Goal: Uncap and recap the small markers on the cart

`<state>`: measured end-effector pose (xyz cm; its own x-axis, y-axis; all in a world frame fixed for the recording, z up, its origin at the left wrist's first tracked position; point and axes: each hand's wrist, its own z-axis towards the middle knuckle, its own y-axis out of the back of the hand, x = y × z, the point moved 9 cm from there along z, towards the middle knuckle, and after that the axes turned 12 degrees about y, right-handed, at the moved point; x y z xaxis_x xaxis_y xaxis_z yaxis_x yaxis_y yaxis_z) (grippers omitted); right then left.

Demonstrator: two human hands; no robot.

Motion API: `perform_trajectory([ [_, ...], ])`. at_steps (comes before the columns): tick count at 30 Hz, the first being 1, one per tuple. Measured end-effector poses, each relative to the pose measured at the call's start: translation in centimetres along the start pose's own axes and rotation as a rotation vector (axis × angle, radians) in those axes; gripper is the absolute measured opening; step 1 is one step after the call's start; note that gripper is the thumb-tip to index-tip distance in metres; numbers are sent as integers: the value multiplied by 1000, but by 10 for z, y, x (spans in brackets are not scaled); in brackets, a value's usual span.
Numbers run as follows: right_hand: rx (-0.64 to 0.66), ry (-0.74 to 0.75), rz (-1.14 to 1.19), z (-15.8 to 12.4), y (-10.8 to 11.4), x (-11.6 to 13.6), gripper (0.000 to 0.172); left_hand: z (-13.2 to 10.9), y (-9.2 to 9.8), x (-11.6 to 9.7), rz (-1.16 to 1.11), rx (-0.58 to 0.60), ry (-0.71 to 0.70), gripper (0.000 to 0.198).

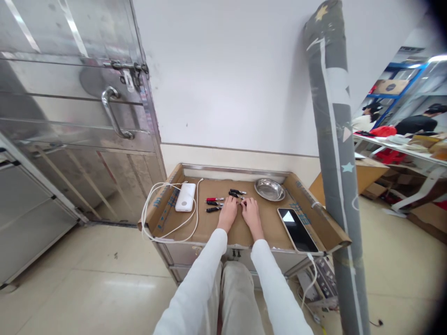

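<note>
My left hand [228,212] is over the cardboard-lined cart top, fingers bent and closed, just right of a red-and-white pen [211,199] and two black pens [213,210]. Close beside it, my right hand [251,212] has its fingertips pinched together, facing the left fingertips. Whatever small thing lies between the fingers is too small to make out. Just beyond the fingertips lie more black pens [237,191]. A round shiny metal bowl [269,190] stands to the right, beyond my right hand.
A white power bank [185,197] with looped white cables [196,218] lies at left. A phone [298,230], cable plugged in, lies at the right front. Raised cardboard edges [314,209] border the top. A tall grey patterned roll [333,116] leans at right. People work farther back.
</note>
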<state>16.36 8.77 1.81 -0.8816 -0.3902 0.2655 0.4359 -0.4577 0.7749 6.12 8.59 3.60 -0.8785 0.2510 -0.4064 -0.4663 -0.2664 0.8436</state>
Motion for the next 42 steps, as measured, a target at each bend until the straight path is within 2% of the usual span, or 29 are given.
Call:
perform_trajectory([
  [14,2,-19,-54,3,3,2,16,2,-6,5,-30,-21,36,11],
  [24,10,-1,-85,3,2,4,16,0,-7,3,50,-24,29,13],
  [31,15,-51,-134,0,6,5,10,0,-8,3,40,-16,19,14],
  [42,2,2,29,1,2,4,16,0,-5,2,-11,-2,1,11],
])
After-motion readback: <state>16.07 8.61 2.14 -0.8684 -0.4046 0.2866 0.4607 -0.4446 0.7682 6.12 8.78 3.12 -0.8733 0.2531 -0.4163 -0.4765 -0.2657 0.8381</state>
